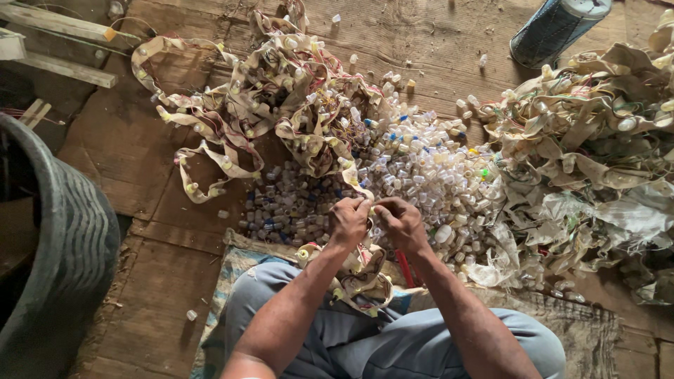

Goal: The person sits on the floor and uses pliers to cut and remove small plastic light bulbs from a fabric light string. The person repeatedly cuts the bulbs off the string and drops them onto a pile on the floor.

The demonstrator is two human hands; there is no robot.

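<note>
- Left hand (349,219) and right hand (401,222) meet at centre frame, just below the middle, fingers pinched closed on a long, dirty cream fabric strip studded with small plastic caps and threaded with thin red wires (354,184).
- Strip location: runs from the fingers up into a tangled heap of the same strip (281,91) in the upper centre; its lower end drapes down onto the lap, between the knees of the grey trousers (393,340).
- Handling judgement: the strip looks limp and light, folds on itself freely, and is likely to snag on neighbouring loops. The caps look rigid and small; a fingertip pinch right at one cap, with the other hand bracing the strip beside it, seems the sound hold. The wires look thin and possibly prickly at cut ends.
- Behind the hands, a spread of loose small clear and whitish plastic caps, some blue-topped (414,168), lies on the worn wooden plank floor (140,161).
- Right of frame: second heap of crumpled cream strip and torn plastic sheet (597,140).
- Lower left: dark ribbed rubber tub, rim only (77,245). Upper right: dark cylindrical container with pale lid (554,28), cut off by the frame edge.
- Hard to make out: exactly what sits between the fingertips; how the caps attach to the strip; the tub's contents. A red object (405,268) under the right wrist is mostly hidden.
</note>
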